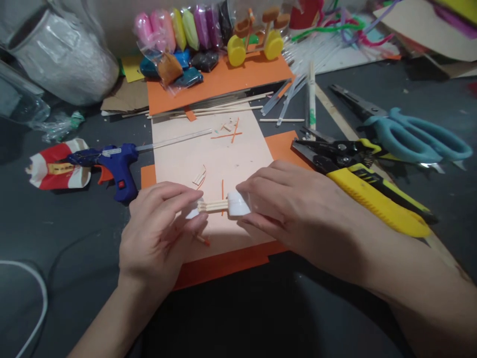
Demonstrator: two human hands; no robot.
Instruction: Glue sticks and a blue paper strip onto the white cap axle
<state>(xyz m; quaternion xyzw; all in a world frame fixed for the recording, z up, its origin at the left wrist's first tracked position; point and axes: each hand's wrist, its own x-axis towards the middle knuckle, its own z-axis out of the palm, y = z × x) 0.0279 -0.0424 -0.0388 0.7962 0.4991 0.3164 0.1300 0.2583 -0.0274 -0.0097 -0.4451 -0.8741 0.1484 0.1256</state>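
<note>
Both hands hold a short bundle of thin wooden sticks level above a pale sheet. My left hand pinches its left end, where a bit of white material shows between thumb and fingers. At the right end sits a white band wrapped around the sticks, and my right hand is closed on that band with thumb and fingertips. Whether the band is tape or plastic I cannot tell. On the sheet just beyond are small stick offcuts and thin orange strips.
At left a blue glue gun rests on a red and white carton piece. Yellow-handled pliers and blue-handled scissors lie right. Behind are bagged coloured clay packs, a small yellow-wheeled model and loose sticks.
</note>
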